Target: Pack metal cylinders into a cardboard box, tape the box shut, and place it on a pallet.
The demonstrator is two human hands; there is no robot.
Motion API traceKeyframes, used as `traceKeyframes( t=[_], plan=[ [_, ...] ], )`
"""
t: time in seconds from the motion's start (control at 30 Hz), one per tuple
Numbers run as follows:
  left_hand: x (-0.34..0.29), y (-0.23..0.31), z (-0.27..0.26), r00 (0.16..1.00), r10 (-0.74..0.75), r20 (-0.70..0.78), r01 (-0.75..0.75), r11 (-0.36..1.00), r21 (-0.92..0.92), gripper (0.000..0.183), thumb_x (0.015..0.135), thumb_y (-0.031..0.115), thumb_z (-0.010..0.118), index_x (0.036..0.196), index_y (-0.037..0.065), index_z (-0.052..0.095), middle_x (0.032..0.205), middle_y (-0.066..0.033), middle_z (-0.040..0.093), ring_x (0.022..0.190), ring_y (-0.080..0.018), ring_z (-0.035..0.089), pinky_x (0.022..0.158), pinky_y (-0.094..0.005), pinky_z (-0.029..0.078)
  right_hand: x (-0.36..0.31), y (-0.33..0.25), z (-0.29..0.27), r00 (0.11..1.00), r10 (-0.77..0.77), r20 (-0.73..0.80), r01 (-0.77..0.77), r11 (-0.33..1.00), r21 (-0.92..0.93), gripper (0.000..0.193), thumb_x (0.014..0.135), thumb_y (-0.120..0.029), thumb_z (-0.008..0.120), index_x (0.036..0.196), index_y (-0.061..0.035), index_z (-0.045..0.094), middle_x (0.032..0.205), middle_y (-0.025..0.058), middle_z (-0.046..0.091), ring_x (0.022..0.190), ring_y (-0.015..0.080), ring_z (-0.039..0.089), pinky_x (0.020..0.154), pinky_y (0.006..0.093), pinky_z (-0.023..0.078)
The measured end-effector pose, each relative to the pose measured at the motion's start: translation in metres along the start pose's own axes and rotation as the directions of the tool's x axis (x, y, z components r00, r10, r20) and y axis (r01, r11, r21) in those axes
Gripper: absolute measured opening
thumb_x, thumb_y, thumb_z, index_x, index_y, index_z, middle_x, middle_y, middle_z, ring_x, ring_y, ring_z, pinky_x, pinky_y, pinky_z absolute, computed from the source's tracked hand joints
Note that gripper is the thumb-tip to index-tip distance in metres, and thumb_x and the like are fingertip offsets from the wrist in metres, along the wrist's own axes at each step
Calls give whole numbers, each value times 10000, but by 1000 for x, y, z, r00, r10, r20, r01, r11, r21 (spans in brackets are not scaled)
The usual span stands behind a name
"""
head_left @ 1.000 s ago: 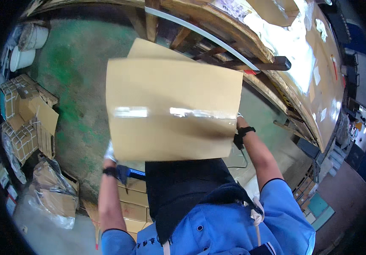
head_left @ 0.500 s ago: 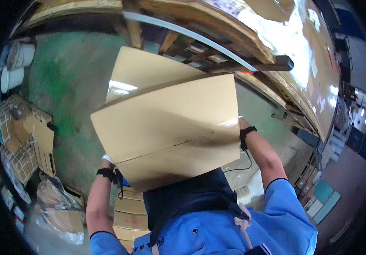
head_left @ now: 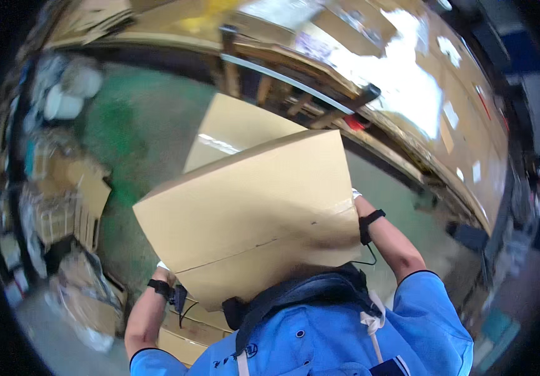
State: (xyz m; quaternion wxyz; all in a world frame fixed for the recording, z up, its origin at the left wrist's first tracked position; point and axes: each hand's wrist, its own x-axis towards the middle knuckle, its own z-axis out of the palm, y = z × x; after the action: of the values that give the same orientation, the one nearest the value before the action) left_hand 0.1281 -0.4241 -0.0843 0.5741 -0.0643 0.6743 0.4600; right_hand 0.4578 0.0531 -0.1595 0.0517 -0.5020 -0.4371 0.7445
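A large tan cardboard box (head_left: 251, 207) is held up in front of my chest, tilted, with a taped seam running across its near part. My left hand (head_left: 164, 271) grips its lower left edge and my right hand (head_left: 357, 197) its right side. Pale coverings show on both hands; most of the fingers are hidden by the box. Black straps circle both wrists. The near end of the box presses against my dark apron (head_left: 307, 288). Just beyond it, a second tan box (head_left: 245, 125) with shiny tape is partly covered by the held one.
Ahead runs a wooden-edged workbench (head_left: 445, 156) with a grey metal bar (head_left: 288, 81) along its near side. Flattened cardboard (head_left: 91, 194) and a plastic-wrapped bundle (head_left: 85, 294) stand at the left. More cartons (head_left: 182, 335) lie below my left arm. White buckets (head_left: 63, 103) stand farther off.
The held box has come lower and closer to my body, bunching the apron. My view has swung, so the bench and the second box sit differently in it. Both hands keep their hold.
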Motion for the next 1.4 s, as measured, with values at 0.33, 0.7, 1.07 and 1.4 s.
traceKeyframes(
  t=[0.33, 0.7, 1.07, 1.4],
  plan=[
    [-217, -141, 185, 547, -193, -815, -506, 699, -506, 474, 967, 361, 412, 1297, 27, 480, 1257, -156, 540, 1143, -248, 526, 947, -343, 425, 76, -37, -62, 313, 411, 856, 335, 796, -505, 468, 956, -326, 453, 1318, -29, 428, 1198, 169, 573, 994, 267, 609, 837, 360, 509],
    [-373, -410, 487, 193, -745, -638, -875, 164, -456, 479, 966, 368, 415, 1292, 24, 484, 1248, -152, 546, 1132, -245, 532, 941, -343, 429, -59, 86, 161, -289, 898, 333, 799, 417, -433, 481, 958, -334, 448, 1335, -38, 413, 1212, 172, 564, 1008, 270, 605, 847, 360, 506],
    [-435, -619, 795, 162, -805, -571, -965, -8, -263, 485, 965, 376, 417, 1286, 20, 488, 1239, -148, 553, 1122, -242, 539, 935, -342, 433, -484, 397, 155, -322, 946, 42, 939, 325, -113, 493, 960, -342, 443, 1352, -46, 398, 1226, 175, 556, 1022, 272, 600, 857, 360, 502],
    [-487, -722, 948, 102, -823, -558, -963, 59, -262, 490, 964, 383, 419, 1282, 17, 491, 1230, -144, 558, 1112, -239, 545, 930, -341, 436, -781, 640, 62, -405, 911, -81, 914, 406, -13, 505, 961, -349, 439, 1368, -54, 384, 1239, 178, 548, 1035, 275, 595, 866, 359, 499]
  ],
)
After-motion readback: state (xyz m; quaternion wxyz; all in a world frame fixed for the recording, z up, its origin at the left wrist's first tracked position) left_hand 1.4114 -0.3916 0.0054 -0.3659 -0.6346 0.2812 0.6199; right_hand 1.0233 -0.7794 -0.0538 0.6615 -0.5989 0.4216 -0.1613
